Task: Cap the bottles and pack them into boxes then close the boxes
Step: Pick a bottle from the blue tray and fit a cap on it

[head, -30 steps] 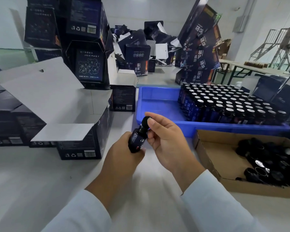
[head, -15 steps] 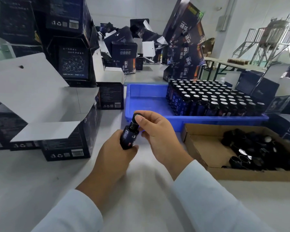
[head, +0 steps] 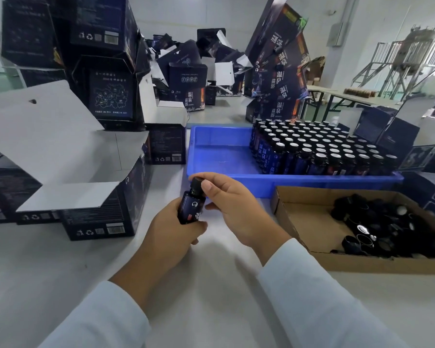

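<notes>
A small dark blue bottle (head: 190,208) is held upright above the table in front of me. My left hand (head: 172,234) grips its lower body. My right hand (head: 232,207) pinches the black cap (head: 196,184) on its neck with thumb and fingers. An open dark box (head: 96,197) with white flaps raised stands to the left. Several uncapped bottles (head: 319,149) fill the right part of the blue tray (head: 219,156). A brown cardboard tray (head: 309,222) on the right holds several loose black caps (head: 382,227).
Stacks of dark printed boxes (head: 106,71) rise behind the open box and behind the blue tray. More closed boxes (head: 8,192) sit at the far left. A folding table and metal frames stand at the back right.
The view shifted slightly; both hands keep hold of the bottle and cap, and my right fingers have turned a little around the cap.
</notes>
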